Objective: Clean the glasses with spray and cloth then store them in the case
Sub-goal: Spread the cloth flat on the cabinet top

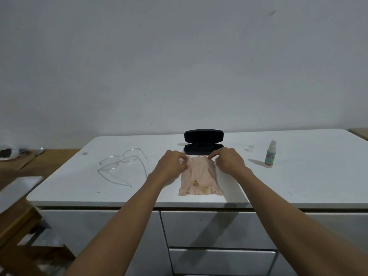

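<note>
White counter (298,176) is set against a bare wall. One pink cloth (200,179) is pinched at its far corners by the left hand (173,163) and right hand (229,160), seemingly for spreading. One pair of glasses (123,166) lies left, untouched; one open case (203,141) waits behind; one spray bottle (270,154) stands right.

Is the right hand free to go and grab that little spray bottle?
Probably not at once: the right hand is pinching the cloth. Once it lets go, bare tabletop lies between it and the spray bottle.
</note>
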### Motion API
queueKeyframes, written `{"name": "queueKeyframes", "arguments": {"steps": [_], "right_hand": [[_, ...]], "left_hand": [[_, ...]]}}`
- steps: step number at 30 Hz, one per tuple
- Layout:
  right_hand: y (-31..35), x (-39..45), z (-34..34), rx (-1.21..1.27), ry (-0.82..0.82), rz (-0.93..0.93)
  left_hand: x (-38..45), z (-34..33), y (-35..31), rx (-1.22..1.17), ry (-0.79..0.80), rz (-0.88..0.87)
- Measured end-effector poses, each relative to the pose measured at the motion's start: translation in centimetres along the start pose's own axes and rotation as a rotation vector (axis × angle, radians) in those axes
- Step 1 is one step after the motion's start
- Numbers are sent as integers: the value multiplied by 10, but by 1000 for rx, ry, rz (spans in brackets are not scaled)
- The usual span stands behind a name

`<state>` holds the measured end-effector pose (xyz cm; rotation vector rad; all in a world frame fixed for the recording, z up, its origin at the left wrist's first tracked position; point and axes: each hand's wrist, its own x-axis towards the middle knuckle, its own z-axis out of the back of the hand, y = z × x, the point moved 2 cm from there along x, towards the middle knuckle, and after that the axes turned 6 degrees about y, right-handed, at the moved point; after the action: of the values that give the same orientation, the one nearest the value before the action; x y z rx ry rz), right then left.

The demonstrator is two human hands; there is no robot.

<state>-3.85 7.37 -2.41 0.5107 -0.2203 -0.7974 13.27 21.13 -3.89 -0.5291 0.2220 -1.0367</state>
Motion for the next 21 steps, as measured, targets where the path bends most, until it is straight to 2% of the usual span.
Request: {"name": "queueKeyframes", "arguments": {"steps": [9, 12, 16, 21], "right_hand": [[-1, -2, 3, -108, -60, -63], [4, -6, 8, -59, -40, -12], [13, -15, 14, 17, 175, 97], [27, -39, 18, -257, 447, 46]], "left_hand": [[-7, -1, 4, 121, -58, -45], [-12, 2, 2, 107, -49, -65], [-22, 11, -6, 155, 65, -114], [-34, 12, -12, 327, 177, -124]]}}
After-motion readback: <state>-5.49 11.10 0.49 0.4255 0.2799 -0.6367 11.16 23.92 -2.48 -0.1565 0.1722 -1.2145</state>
